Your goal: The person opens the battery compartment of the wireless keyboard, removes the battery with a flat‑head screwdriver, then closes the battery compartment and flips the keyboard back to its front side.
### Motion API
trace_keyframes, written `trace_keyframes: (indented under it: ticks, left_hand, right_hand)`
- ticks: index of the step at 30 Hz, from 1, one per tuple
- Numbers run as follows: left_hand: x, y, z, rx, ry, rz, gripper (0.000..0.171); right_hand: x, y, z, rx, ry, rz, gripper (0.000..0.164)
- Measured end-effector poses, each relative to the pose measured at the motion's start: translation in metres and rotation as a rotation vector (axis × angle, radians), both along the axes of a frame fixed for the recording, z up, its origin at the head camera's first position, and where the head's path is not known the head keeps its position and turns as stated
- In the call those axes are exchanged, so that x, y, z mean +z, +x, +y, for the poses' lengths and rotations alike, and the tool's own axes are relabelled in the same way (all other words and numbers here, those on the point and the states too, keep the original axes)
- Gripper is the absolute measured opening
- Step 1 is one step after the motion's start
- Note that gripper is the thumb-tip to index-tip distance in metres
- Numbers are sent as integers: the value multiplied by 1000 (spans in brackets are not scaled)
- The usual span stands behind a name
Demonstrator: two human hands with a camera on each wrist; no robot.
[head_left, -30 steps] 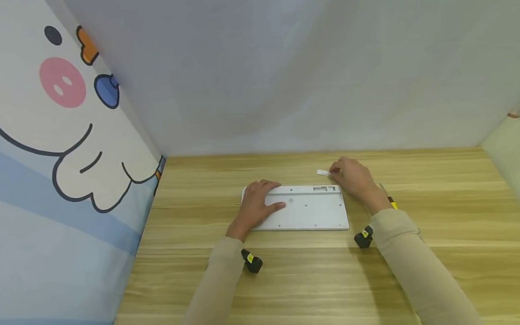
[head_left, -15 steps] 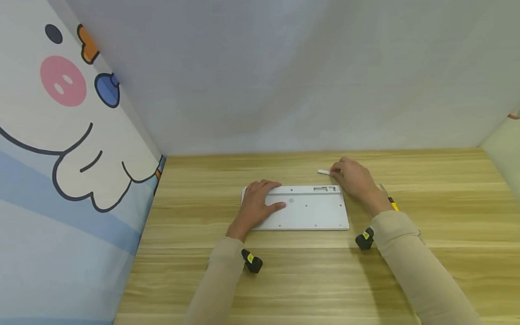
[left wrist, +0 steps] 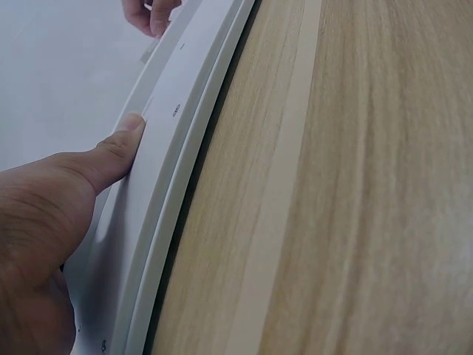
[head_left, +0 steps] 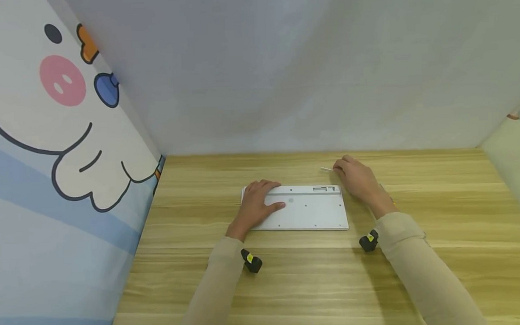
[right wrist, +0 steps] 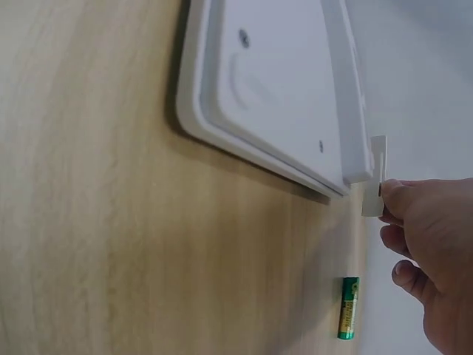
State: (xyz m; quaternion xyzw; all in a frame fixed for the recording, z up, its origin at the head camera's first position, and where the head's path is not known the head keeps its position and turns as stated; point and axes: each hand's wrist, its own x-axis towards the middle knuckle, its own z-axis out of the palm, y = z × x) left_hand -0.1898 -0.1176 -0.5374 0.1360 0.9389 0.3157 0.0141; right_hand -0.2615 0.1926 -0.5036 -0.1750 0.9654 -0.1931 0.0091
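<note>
The keyboard (head_left: 308, 214) lies with slot (head_left: 320, 189) open, its likely cover (right wrist: 378, 159) pinched by the right hand (head_left: 358, 180), the left hand (head_left: 256, 204) resting, thumb (left wrist: 118, 148) and fingers (head_left: 270, 185) apart.

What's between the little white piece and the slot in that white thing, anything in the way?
Nothing visible. In the head view, only some table and the edge of the white panel lie between the white piece, pinched in the right hand, and the slot. The left hand rests on the panel's other end, well aside.
</note>
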Motion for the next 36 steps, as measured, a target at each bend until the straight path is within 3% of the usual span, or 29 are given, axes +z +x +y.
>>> trace_keyframes:
  ticks: [22, 36]
  left_hand:
    - [0, 0, 0, -3, 0, -10, 63]
    - [-2, -1, 0, -3, -6, -1, 62]
  right_hand:
    - [14, 20, 1, 42, -71, 161, 20]
    - [17, 33, -3, 65, -78, 107, 25]
